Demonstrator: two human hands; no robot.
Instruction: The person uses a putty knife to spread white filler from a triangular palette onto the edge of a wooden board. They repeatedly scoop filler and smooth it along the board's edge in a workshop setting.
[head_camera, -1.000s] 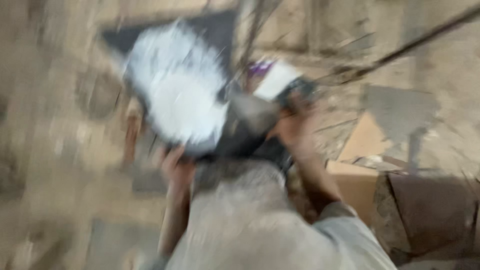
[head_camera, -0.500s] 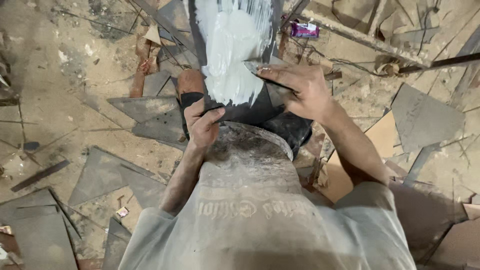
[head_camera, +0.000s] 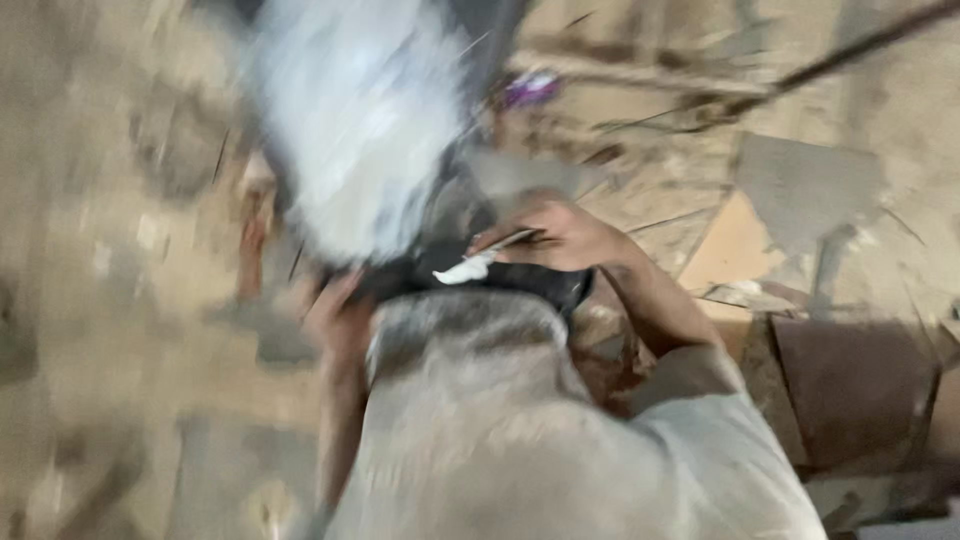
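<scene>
The view is blurred by motion. A dark tile (head_camera: 440, 210) coated with white paste (head_camera: 350, 130) leans up in front of me, its lower end resting near my knee. My left hand (head_camera: 335, 320) grips the tile's lower left edge. My right hand (head_camera: 560, 235) is closed around a thin tool whose tip (head_camera: 462, 270) carries a blob of white paste, held against the tile's lower right part. My grey-clad knee (head_camera: 470, 400) fills the lower middle.
Broken grey tile pieces (head_camera: 810, 185) and tan cardboard scraps (head_camera: 735, 245) lie over the dusty floor to the right. A thin dark cable (head_camera: 850, 50) runs across the upper right. A small purple object (head_camera: 530, 88) sits behind the tile.
The camera has shifted and the picture has blurred again. My right hand has come off the tile's face to its lower right edge, with paste now on the tool's tip.
</scene>
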